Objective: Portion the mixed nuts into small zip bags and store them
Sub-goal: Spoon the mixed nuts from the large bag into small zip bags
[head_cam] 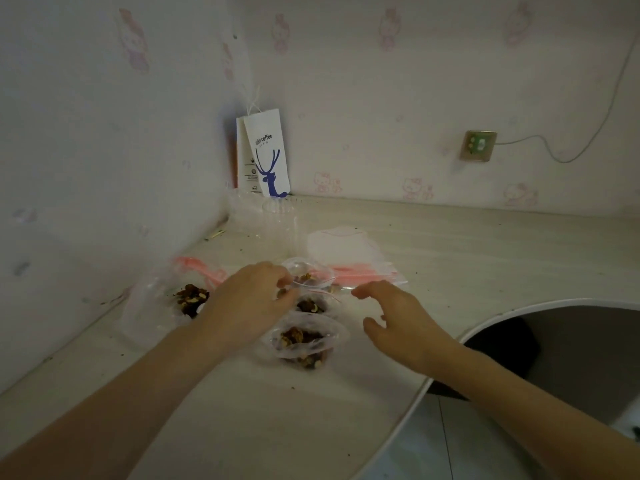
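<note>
On the desk (485, 244), left hand (252, 299) pinches a zip bag (308, 271).

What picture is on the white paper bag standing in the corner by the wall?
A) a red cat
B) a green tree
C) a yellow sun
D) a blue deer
D: the white paper bag in the wall corner shows a blue deer with tall antlers below some blue lettering.
</note>
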